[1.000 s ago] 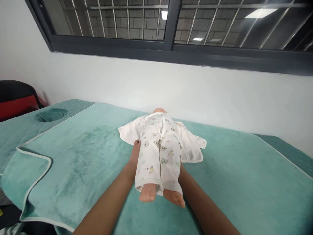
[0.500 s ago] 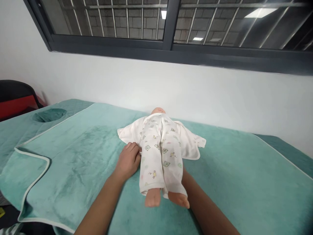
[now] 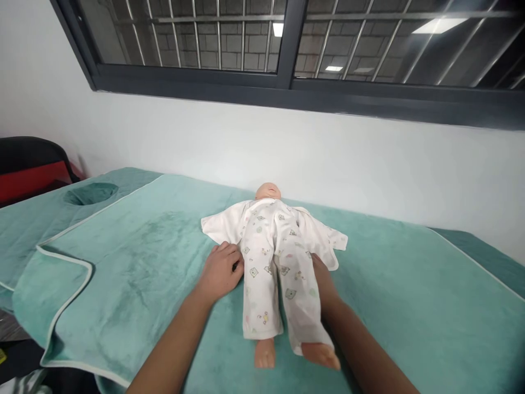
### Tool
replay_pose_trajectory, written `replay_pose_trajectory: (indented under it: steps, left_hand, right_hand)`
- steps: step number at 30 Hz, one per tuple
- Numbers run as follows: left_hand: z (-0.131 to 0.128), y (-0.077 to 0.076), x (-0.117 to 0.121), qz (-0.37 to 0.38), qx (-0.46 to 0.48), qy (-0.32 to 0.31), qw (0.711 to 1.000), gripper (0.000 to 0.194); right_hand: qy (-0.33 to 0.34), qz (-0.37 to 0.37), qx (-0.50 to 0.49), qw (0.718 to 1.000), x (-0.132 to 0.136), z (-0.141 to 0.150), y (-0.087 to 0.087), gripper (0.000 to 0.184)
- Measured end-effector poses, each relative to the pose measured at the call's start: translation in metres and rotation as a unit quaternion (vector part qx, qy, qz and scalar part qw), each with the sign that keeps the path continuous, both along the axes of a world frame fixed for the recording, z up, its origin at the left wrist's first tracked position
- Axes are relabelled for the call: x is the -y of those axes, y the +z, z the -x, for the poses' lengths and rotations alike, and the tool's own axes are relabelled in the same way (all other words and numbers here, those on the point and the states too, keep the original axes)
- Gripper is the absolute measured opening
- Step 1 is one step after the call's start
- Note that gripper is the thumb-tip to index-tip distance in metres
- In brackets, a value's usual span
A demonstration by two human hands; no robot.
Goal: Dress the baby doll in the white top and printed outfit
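A baby doll (image 3: 268, 191) lies on its back, head toward the wall and bare feet toward me. It wears white patterned trousers (image 3: 262, 284) over a white long-sleeved top (image 3: 225, 221), with both sleeves spread to the sides. At the left side of the trousers, my left hand (image 3: 223, 271) has its fingers curled against the cloth, thumb and fingers closed at the edge. On the other side, my right hand (image 3: 324, 280) sits beside the doll's thigh; its fingertips are hidden behind the trousers. The legs are slightly apart, the right-hand foot turned outward.
A green plush cover (image 3: 156, 273) with pale piping spreads over the bed, folded at the left. A round hole (image 3: 92, 193) shows in the bed at far left, near a black and red chair (image 3: 35, 169). White wall (image 3: 348, 164) and a barred window (image 3: 283, 90) stand behind.
The doll's legs have come down and apart, showing more of its head. My right hand has come out from behind the legs to their right side. My left hand stays at the trousers' left edge.
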State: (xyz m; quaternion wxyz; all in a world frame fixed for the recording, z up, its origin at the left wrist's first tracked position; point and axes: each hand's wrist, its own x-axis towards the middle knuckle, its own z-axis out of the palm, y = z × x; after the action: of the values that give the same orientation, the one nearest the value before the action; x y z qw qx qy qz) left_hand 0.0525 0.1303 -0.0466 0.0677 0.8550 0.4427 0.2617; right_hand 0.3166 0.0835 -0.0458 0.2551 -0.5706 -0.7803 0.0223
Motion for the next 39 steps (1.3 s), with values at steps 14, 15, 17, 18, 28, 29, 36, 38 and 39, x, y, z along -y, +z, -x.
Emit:
replay_pose_trajectory:
  steps: [14, 15, 17, 18, 28, 29, 36, 38, 39]
  left_hand:
    - [-0.002, -0.013, -0.017, 0.053, 0.065, 0.279, 0.957, 0.036]
    - [-0.002, -0.014, -0.018, 0.047, 0.064, 0.282, 0.956, 0.036]
    - [-0.003, -0.016, -0.020, 0.026, 0.048, 0.293, 0.955, 0.037]
    - [-0.003, -0.016, -0.021, 0.016, 0.037, 0.300, 0.953, 0.039]
    - [-0.003, -0.013, -0.026, 0.024, 0.027, 0.385, 0.922, 0.053]
    - [-0.003, -0.012, -0.026, 0.035, 0.032, 0.378, 0.925, 0.050]
    - [0.003, -0.008, -0.027, 0.116, 0.141, 0.279, 0.943, 0.045]
    - [0.005, -0.008, -0.025, 0.123, 0.187, 0.265, 0.938, 0.044]
    - [0.006, -0.009, -0.024, 0.122, 0.210, 0.260, 0.934, 0.043]
  right_hand:
    - [0.058, -0.046, 0.005, 0.997, 0.028, -0.008, 0.003, 0.029]
    - [0.055, -0.037, -0.015, 0.998, 0.028, -0.006, 0.003, 0.030]
    - [0.053, -0.009, -0.064, 0.996, 0.027, -0.006, 0.002, 0.030]
    - [0.048, 0.004, -0.091, 0.995, 0.026, -0.007, 0.001, 0.030]
    - [-0.370, 0.044, -0.085, 0.924, -0.002, -0.089, -0.008, 0.043]
    - [-0.363, 0.072, -0.083, 0.925, -0.004, -0.091, -0.008, 0.040]
    - [-0.221, 0.083, -0.384, 0.893, -0.007, -0.065, 0.027, 0.029]
    - [-0.141, 0.088, -0.503, 0.848, -0.011, -0.047, 0.053, 0.030]
    - [-0.109, 0.090, -0.517, 0.844, -0.013, -0.036, 0.067, 0.028]
